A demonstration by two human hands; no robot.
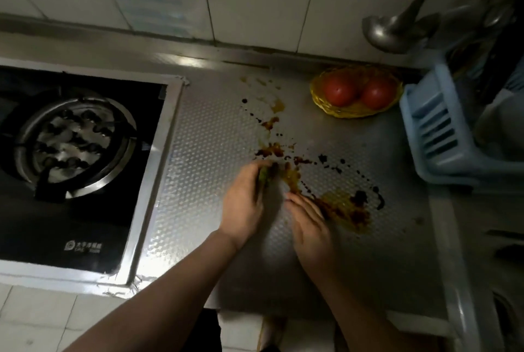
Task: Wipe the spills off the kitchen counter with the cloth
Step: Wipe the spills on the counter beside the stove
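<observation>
Brown, orange and dark spills [344,207] spread across the embossed steel counter [209,136], from near the back wall down to the front right. My left hand [246,198] is shut on a small greenish cloth [265,175], pressed against the middle of the spill trail. Only a bit of the cloth shows between the fingers. My right hand [310,224] lies flat on the counter, fingers together, its edge touching the large orange and brown puddle.
A gas stove [76,141] fills the left side. A yellow basket [355,113] with two tomatoes [357,92] sits at the back. A light blue plastic rack [438,124] stands at the right, with a metal ladle [388,31] hanging above it.
</observation>
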